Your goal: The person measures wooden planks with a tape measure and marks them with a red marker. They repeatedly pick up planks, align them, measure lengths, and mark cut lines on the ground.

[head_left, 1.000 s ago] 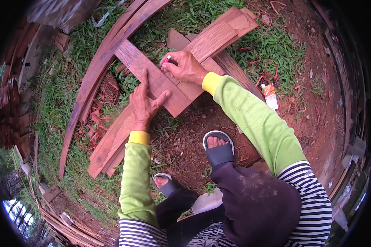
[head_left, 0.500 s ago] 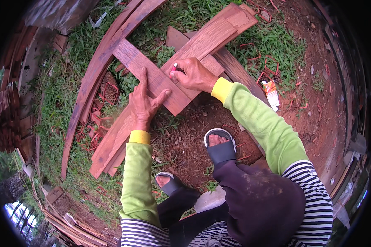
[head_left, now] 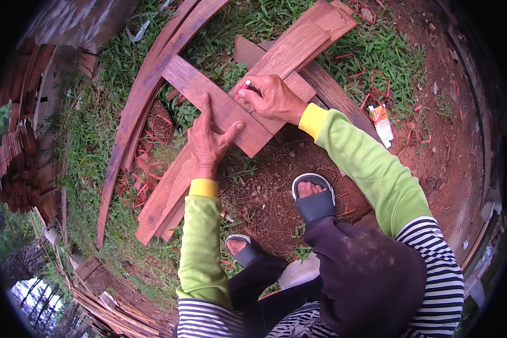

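A short reddish-brown board (head_left: 192, 79) lies crosswise over a stack of longer wooden planks (head_left: 298, 48). My left hand (head_left: 208, 141) rests on the short board near its lower end, index finger and thumb spread apart. Pinched in my right hand (head_left: 279, 100) is a red pen (head_left: 244, 89) with a white end. It is held at the short board's right edge, over the planks below. The fingers hide part of the pen, and I cannot see whether its tip leaves a mark.
Long curved planks (head_left: 130, 115) lie on the grass to the left. Red plastic strips (head_left: 143, 169) are strewn near them. A white and orange packet (head_left: 382, 125) lies at the right. My sandalled feet (head_left: 314, 197) are on bare soil close to the planks.
The whole view has shifted slightly, so things sit farther right. My right hand with the pen has moved a little away from me along the short board's edge. My left hand stays on the board.
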Demonstrator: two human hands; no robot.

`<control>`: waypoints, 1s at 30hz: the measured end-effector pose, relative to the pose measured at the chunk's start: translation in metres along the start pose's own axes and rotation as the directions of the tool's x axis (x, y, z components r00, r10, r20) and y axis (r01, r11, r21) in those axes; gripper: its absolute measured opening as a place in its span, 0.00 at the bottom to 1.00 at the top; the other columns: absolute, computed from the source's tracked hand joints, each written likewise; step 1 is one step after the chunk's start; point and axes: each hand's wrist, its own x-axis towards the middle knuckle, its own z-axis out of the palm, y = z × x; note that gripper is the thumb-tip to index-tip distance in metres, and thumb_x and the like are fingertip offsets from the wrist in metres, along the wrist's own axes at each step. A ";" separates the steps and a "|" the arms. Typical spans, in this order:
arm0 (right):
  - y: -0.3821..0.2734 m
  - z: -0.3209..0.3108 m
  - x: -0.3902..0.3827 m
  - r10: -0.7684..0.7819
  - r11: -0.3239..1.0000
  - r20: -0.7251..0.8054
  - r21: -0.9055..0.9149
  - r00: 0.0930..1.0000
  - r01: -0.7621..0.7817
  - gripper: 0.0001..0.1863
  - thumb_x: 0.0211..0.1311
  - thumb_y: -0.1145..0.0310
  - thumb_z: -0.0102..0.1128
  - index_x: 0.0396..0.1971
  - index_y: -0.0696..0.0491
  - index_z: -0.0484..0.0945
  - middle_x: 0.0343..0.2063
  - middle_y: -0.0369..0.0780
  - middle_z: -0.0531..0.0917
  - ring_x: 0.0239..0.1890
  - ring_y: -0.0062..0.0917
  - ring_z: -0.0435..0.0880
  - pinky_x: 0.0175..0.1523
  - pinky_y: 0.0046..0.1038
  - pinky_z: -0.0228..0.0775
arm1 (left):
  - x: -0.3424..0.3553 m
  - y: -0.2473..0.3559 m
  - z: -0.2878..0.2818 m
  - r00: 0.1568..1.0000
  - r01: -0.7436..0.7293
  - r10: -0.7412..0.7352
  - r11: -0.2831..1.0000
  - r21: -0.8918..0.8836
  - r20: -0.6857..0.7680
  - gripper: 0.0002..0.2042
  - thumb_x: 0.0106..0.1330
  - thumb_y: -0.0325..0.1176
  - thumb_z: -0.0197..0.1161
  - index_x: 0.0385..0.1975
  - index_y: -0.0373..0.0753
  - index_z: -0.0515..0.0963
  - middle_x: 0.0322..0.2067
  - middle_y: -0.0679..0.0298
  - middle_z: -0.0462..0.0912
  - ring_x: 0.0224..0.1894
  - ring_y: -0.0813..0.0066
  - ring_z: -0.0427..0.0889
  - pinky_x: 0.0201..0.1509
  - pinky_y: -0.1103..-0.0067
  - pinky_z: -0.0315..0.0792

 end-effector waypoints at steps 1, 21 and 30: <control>0.002 0.002 0.006 0.016 1.000 0.011 -0.011 1.000 -0.016 0.07 0.65 0.73 0.56 0.35 0.61 0.79 0.24 0.41 0.84 0.26 0.21 0.82 0.32 0.25 0.75 | 0.001 0.000 0.000 1.000 -0.002 0.002 1.000 0.001 0.002 0.55 0.43 0.66 0.70 0.70 0.42 0.57 0.29 0.59 0.78 0.34 0.63 0.77 0.44 0.69 0.68; 0.011 0.011 0.019 -0.069 0.981 0.032 -0.180 0.997 0.074 0.08 0.63 0.71 0.55 0.33 0.61 0.78 0.23 0.46 0.82 0.27 0.37 0.84 0.34 0.32 0.75 | 0.001 0.000 0.000 1.000 0.003 -0.003 1.000 0.008 0.006 0.54 0.43 0.66 0.70 0.70 0.42 0.58 0.29 0.59 0.78 0.33 0.64 0.77 0.42 0.69 0.68; -0.003 -0.003 -0.012 -0.061 0.982 0.086 -0.175 0.994 0.076 0.07 0.63 0.72 0.56 0.32 0.62 0.77 0.24 0.46 0.84 0.26 0.32 0.84 0.34 0.30 0.75 | -0.002 0.000 -0.003 1.000 -0.003 0.003 1.000 0.011 -0.002 0.54 0.44 0.65 0.70 0.70 0.42 0.57 0.31 0.59 0.79 0.35 0.63 0.78 0.45 0.68 0.68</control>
